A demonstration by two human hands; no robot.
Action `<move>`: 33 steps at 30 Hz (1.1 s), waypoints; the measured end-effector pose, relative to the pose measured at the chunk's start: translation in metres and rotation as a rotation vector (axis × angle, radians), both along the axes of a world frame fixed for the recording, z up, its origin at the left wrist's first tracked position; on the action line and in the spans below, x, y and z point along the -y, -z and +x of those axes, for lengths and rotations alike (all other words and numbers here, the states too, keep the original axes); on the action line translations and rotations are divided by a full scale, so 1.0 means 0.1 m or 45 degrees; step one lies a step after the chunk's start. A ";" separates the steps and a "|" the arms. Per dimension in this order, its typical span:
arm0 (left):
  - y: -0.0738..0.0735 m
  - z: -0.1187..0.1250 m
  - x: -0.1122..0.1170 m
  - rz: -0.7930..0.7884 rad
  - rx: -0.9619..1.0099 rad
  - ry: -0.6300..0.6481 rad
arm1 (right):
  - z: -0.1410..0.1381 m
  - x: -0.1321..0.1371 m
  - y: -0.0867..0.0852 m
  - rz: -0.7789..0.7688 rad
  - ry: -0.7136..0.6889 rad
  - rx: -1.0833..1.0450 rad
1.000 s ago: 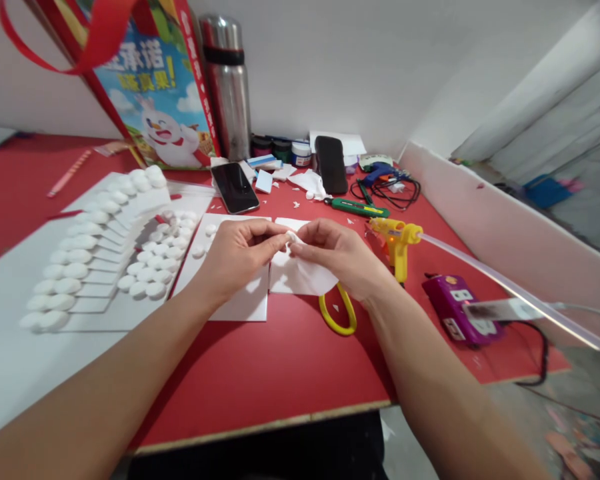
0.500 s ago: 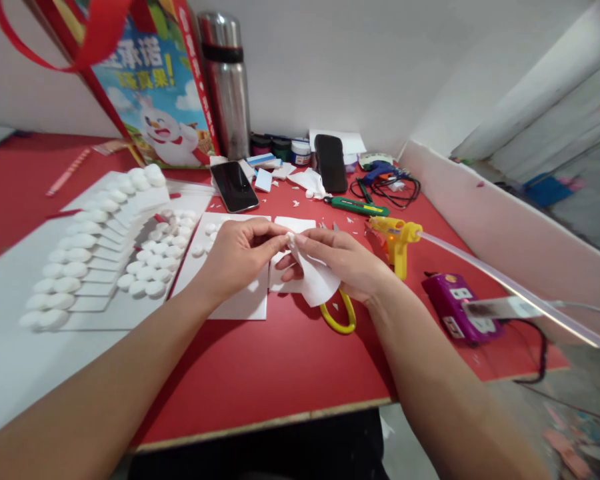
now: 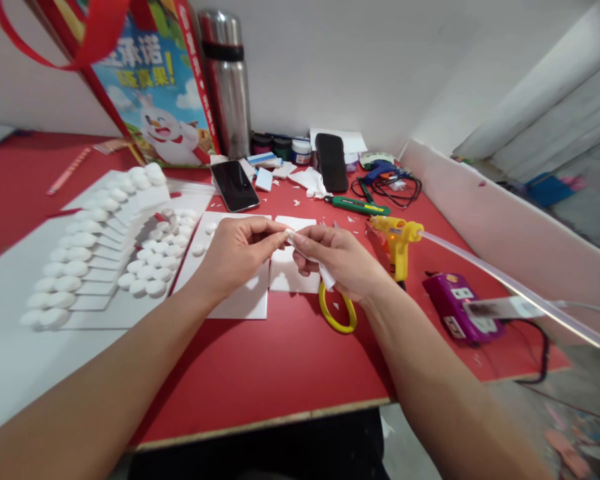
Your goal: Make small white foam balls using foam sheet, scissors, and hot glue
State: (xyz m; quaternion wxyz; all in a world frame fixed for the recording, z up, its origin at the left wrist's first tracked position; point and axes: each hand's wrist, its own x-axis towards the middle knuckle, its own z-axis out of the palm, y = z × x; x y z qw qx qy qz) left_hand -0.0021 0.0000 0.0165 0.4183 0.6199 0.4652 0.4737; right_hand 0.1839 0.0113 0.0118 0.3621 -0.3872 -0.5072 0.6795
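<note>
Both hands meet above the red table (image 3: pixel 260 373), pinching one small white paper piece (image 3: pixel 325 273) between them. My left hand (image 3: pixel 240 250) grips its near tip with thumb and forefinger. My right hand (image 3: pixel 337 257) is closed round the rest, and a white corner sticks out below its fingers. Under the hands lie white foam sheets (image 3: pixel 293 277), and yellow-handled scissors (image 3: pixel 336 310) rest just below my right hand.
White oval pads (image 3: pixel 150 257) in rows cover white boards on the left. A yellow glue gun (image 3: pixel 397 243) and purple power strip (image 3: pixel 455 307) stand to the right. A phone (image 3: pixel 235 187), steel flask (image 3: pixel 227 83), green knife (image 3: pixel 357 207) and small jars sit behind.
The right hand has gathered the hanging white piece into its fingers; a second ago it spread out wide below the hand. Both hands stay in place.
</note>
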 end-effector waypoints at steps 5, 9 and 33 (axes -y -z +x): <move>0.02 0.04 0.01 -0.014 0.027 -0.063 | -0.07 0.04 0.01 0.103 0.122 0.065; 0.10 0.10 0.05 0.126 -0.080 -0.130 | -0.13 0.10 0.02 0.460 0.369 0.418; 0.19 0.14 0.13 0.598 -0.336 -0.233 | -0.11 0.15 0.04 0.729 0.291 0.482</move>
